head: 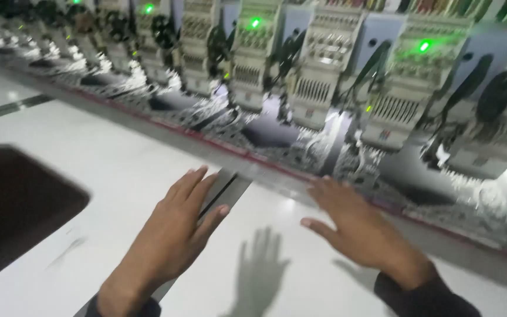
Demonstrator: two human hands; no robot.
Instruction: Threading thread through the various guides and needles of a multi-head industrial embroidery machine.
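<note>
Both hands are out flat over the white tabletop (118,170), palms down, fingers spread, nothing pinched or held in either one. The left hand (174,232) lies across a dark seam (224,191) that runs through the tabletop toward the machine, fingertips resting on or just above it; the blur makes it hard to say whether the palm presses down. The right hand (356,226) hovers a shade higher, judging by the shadow (259,270) cast on the white surface between the two hands, so it looks lifted off the tabletop rather than touching. Its fingertips reach up to the grey rail (277,176) that edges the tabletop, with a thin red strip along it.

Beyond that rail runs a long row of embroidery heads (324,64), pale housings side by side, several with green lamps (423,46) lit. Under them lies grey-white patterned fabric (300,149), stretched flat beneath the needles, which is why it sits so taut and level along the whole row. Thread spools peek in along the top edge, too blurred to detail.

To the far left, a dark rounded cut-out (13,205) opens in the tabletop, well apart from the left hand. Dark sleeves (423,296) cover both wrists. The spread, flat hands suit feeling or steadying a surface rather than gripping anything, as I read it.
</note>
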